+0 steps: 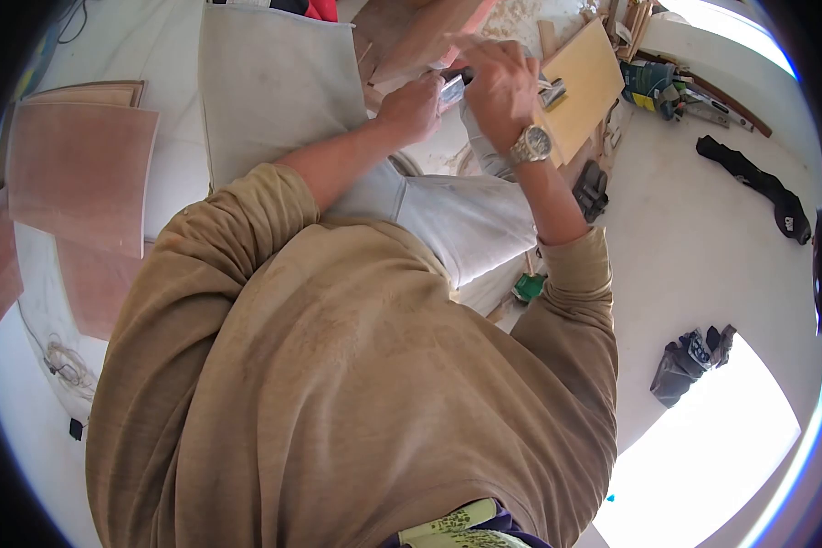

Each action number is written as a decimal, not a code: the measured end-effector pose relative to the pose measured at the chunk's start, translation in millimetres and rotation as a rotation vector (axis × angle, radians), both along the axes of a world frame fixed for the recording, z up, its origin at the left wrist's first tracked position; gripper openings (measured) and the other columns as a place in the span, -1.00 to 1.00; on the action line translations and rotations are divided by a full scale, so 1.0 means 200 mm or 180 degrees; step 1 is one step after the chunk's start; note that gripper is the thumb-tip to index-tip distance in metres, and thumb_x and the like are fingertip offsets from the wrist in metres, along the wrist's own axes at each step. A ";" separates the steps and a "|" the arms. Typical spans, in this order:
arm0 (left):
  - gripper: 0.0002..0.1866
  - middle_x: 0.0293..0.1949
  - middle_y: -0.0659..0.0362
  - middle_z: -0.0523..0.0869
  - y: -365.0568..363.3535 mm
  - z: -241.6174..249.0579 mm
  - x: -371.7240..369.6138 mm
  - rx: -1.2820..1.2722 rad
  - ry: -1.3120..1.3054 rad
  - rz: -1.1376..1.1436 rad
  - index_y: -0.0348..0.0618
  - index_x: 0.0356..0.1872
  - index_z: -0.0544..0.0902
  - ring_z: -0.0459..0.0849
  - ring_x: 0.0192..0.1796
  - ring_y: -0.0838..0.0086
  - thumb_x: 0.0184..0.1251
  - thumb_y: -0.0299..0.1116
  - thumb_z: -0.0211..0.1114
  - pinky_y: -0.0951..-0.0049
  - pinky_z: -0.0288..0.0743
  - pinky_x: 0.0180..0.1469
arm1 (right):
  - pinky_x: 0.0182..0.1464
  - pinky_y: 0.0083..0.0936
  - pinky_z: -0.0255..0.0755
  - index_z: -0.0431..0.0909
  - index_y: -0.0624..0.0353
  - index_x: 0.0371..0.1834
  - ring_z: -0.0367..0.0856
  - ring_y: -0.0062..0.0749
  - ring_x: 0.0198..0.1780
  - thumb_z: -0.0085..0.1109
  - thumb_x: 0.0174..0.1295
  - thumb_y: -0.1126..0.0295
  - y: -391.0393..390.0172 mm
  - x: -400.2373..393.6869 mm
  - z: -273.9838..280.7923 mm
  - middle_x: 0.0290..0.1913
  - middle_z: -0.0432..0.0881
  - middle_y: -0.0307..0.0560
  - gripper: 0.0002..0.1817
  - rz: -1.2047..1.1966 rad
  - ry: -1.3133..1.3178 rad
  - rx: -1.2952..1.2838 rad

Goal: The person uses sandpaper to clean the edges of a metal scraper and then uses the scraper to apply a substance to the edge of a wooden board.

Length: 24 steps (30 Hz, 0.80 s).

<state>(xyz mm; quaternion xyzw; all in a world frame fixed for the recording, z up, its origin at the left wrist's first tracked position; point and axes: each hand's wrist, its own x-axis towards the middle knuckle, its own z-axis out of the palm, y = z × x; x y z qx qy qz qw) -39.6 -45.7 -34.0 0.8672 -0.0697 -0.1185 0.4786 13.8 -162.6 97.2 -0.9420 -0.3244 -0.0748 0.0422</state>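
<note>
My left hand (pixel 413 110) is closed around a small shiny flat piece (pixel 451 91), whose exact kind I cannot make out. Just right of it, my right hand (pixel 502 87) is raised and smeared by motion, a metal watch (pixel 532 143) at its wrist. A dark end (pixel 466 75) shows between the two hands. By the outer side of the right hand is a silvery metal part (pixel 553 93); whether the hand grips it is hidden. Beyond both hands stands a reddish wooden board (pixel 420 46).
A yellowish wood panel (pixel 589 91) leans right of my hands. Reddish sheets (pixel 82 173) lie at left. Toward the right are a green tool bag (pixel 650 87), a black cloth strip (pixel 758 187) and a dark crumpled cloth (pixel 690 365). A green-headed tool (pixel 528 288) lies beside my leg.
</note>
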 end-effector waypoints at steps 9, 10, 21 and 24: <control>-0.47 0.10 -0.25 0.75 0.02 0.04 0.02 -0.0020 0.0270 -0.0021 -0.35 0.42 0.47 0.74 0.17 -0.08 0.49 -0.38 0.26 -0.03 0.60 0.18 | 0.11 -0.26 0.37 0.78 -0.13 0.21 0.61 -0.32 0.08 0.27 0.05 0.56 -0.09 -0.01 -0.12 0.10 0.82 -0.37 -0.41 -0.0087 0.0157 -0.0063; -0.46 0.11 -0.27 0.75 0.02 0.05 0.02 -0.0011 0.0313 -0.0080 -0.36 0.43 0.47 0.74 0.17 -0.09 0.49 -0.37 0.26 -0.04 0.59 0.19 | 0.10 -0.26 0.38 0.79 -0.12 0.20 0.61 -0.33 0.08 0.28 0.05 0.56 -0.08 -0.06 -0.12 0.10 0.82 -0.37 -0.43 -0.0004 0.0160 -0.0038; -0.29 0.17 -0.36 0.70 0.05 0.05 0.04 0.0135 0.0305 -0.0266 -0.39 0.58 0.33 0.67 0.25 -0.22 0.44 -0.36 0.27 -0.01 0.52 0.32 | 0.14 -0.17 0.49 0.82 -0.11 0.15 0.66 -0.12 0.08 0.21 0.01 0.58 -0.22 0.08 -0.31 -0.03 0.84 -0.23 -0.42 -0.0957 -0.0215 0.1031; -0.28 0.26 -0.37 0.65 0.05 0.00 0.04 0.0184 0.0200 -0.0206 -0.38 0.59 0.32 0.62 0.32 -0.21 0.44 -0.37 0.27 0.02 0.47 0.39 | 0.15 -0.17 0.49 0.82 -0.14 0.17 0.66 -0.15 0.11 0.21 0.02 0.56 -0.21 0.08 -0.35 0.00 0.84 -0.22 -0.41 -0.0950 -0.0270 0.1115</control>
